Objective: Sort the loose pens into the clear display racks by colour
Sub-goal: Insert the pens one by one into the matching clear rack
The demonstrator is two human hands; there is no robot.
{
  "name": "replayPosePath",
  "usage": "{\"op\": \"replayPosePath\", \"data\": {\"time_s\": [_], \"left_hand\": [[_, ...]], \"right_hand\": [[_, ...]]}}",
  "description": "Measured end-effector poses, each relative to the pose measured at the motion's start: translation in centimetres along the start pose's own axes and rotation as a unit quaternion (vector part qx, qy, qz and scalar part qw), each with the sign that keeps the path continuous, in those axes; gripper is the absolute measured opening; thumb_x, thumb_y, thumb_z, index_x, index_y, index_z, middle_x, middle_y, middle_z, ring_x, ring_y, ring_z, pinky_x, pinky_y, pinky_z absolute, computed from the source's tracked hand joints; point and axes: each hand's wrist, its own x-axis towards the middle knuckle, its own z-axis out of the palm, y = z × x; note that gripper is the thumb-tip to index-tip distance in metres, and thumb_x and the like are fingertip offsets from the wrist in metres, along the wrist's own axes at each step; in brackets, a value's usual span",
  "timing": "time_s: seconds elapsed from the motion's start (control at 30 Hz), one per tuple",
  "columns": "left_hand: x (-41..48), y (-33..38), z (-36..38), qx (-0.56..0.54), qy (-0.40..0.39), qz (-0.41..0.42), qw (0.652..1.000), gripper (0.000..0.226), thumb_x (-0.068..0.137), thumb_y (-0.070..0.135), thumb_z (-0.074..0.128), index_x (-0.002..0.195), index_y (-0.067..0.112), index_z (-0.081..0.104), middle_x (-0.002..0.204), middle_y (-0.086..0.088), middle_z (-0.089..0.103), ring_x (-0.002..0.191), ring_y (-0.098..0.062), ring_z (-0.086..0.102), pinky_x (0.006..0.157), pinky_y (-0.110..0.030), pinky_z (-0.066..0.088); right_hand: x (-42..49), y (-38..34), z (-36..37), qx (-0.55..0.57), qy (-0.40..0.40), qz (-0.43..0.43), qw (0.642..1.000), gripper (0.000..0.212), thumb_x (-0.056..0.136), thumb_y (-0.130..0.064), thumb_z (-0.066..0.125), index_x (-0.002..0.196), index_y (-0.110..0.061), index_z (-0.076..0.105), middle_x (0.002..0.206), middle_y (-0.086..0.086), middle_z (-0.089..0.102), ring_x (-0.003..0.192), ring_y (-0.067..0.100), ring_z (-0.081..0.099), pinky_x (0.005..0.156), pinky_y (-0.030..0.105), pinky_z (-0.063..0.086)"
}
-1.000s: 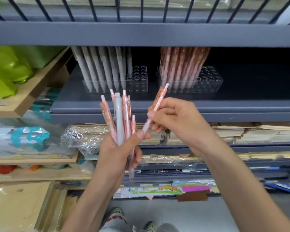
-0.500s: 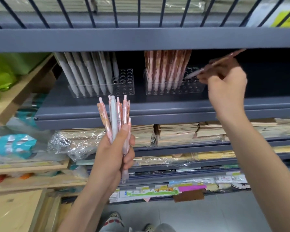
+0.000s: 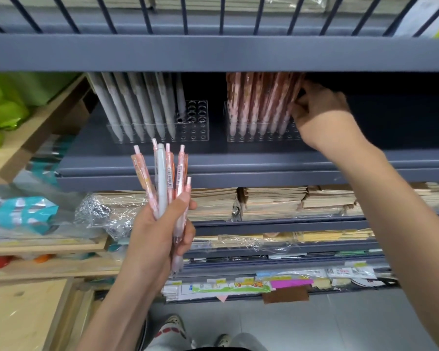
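L hand (image 3: 160, 229) grips the pen bunch (image 3: 166, 173), mostly pink, one grey. R hand (image 3: 322, 117) is curled at the pink rack (image 3: 254, 138), 1 o'clock; can't tell if it pinches a pen. Next, prob. another pink; needs a free hole.

Slim pale-grey plastic pens (image 3: 137, 105) stand in the left clear acrylic rack (image 3: 195, 130), and salmon-pink pens with small pale spots (image 3: 259, 102) in the right clear acrylic rack (image 3: 264, 138). The held bundle of pens (image 3: 179, 173) is pink with pale blotches, bar one whitish-grey pen (image 3: 161, 178). The metal shelf (image 3: 238, 163) is slate blue. The crumpled bags (image 3: 0, 107) at far left are lime green.
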Motion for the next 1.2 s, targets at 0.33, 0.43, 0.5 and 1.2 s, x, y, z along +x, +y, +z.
{"op": "replayPosePath", "data": {"time_s": [0.33,0.43,0.5,1.2], "left_hand": [[-0.2,0.5,0.2,-0.02,-0.022,0.008,1.0,0.019,0.085,0.038,0.074,0.077,0.021,0.074,0.063,-0.009,0.065,0.037,-0.02,0.042,0.034,-0.019,0.032],[-0.5,0.5,0.3,-0.006,-0.039,0.012,0.999,0.021,0.085,0.043,0.071,0.084,0.023,0.076,0.074,-0.024,0.067,0.039,-0.021,0.045,0.035,-0.019,0.034],[-0.6,0.6,0.5,0.004,-0.058,0.018,0.998,0.02,0.088,0.044,0.067,0.092,0.026,0.076,0.09,-0.033,0.067,0.043,-0.024,0.049,0.036,-0.021,0.037],[0.4,0.8,-0.8,-0.003,-0.065,0.019,0.998,0.008,0.087,0.031,0.067,0.082,0.027,0.072,0.093,-0.017,0.075,0.045,-0.016,0.051,0.04,-0.026,0.042]], "right_hand": [[-6.5,-2.0,-0.4,0.313,0.076,0.026,0.946,0.013,0.084,-0.019,0.062,0.09,-0.026,0.07,0.073,-0.008,0.07,0.069,0.008,0.066,0.066,0.026,0.054],[-9.0,-4.8,0.4,0.386,-0.129,-0.034,0.913,0.009,0.088,-0.022,0.069,0.082,-0.022,0.075,0.071,-0.004,0.072,0.054,0.001,0.057,0.054,0.014,0.045],[-9.9,-6.1,1.1,0.381,-0.214,-0.071,0.897,0.007,0.087,-0.024,0.072,0.084,-0.02,0.077,0.073,-0.006,0.073,0.06,-0.003,0.059,0.057,0.011,0.046],[-11.5,-7.6,3.7,0.514,-0.222,0.024,0.828,0.016,0.084,-0.018,0.075,0.097,-0.011,0.07,0.076,0.013,0.071,0.059,0.014,0.061,0.057,0.023,0.051]]}}
